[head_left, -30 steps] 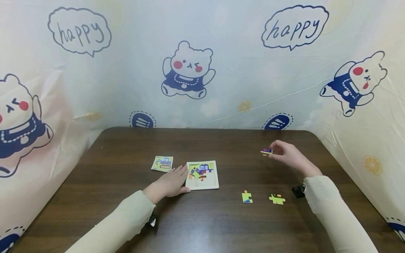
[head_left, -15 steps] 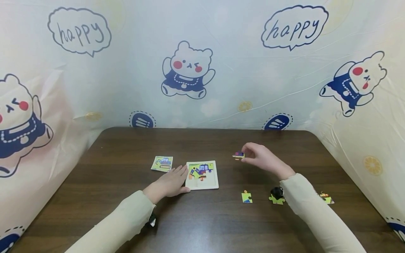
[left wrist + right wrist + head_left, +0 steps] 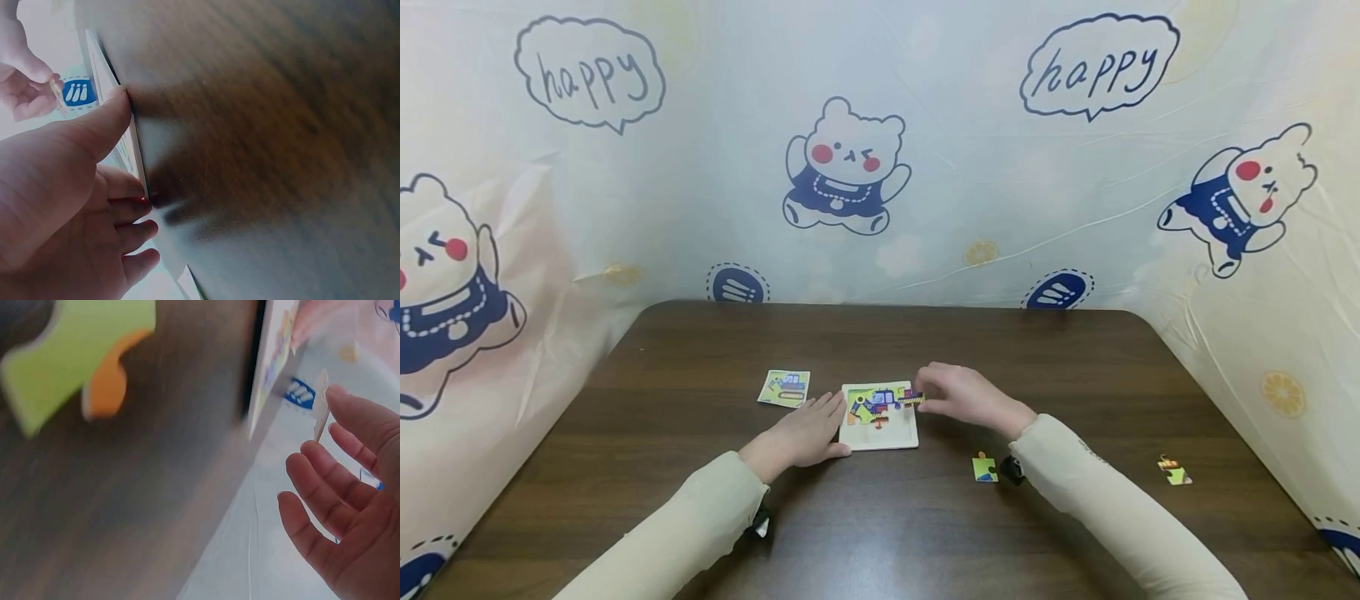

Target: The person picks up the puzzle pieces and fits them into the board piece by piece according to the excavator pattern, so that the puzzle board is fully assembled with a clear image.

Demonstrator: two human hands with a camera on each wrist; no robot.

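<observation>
A shallow white puzzle tray [image 3: 897, 438] lies mid-table, its upper part filled with pieces showing a digger picture. My left hand [image 3: 801, 432] rests flat at its left side, thumb and fingers against the edge; in the left wrist view the thumb [image 3: 112, 122] touches the rim. My right hand [image 3: 968, 400] pinches a purple and yellow-striped puzzle piece [image 3: 912, 397] between thumb and fingers, over the tray's upper right part. Edge-on, the puzzle piece [image 3: 321, 406] shows in the right wrist view. Whether it touches the tray cannot be told.
A small picture card [image 3: 786, 388] of a digger lies left of the tray. A green puzzle piece [image 3: 985, 469] with an orange knob lies front right, and another puzzle piece [image 3: 1174, 471] farther right. The right forearm covers a spot where a green piece lay.
My right hand has carried the pinched puzzle piece leftward from the table's right side to the tray. The piece at far right has come into view. My left hand has stayed still.
</observation>
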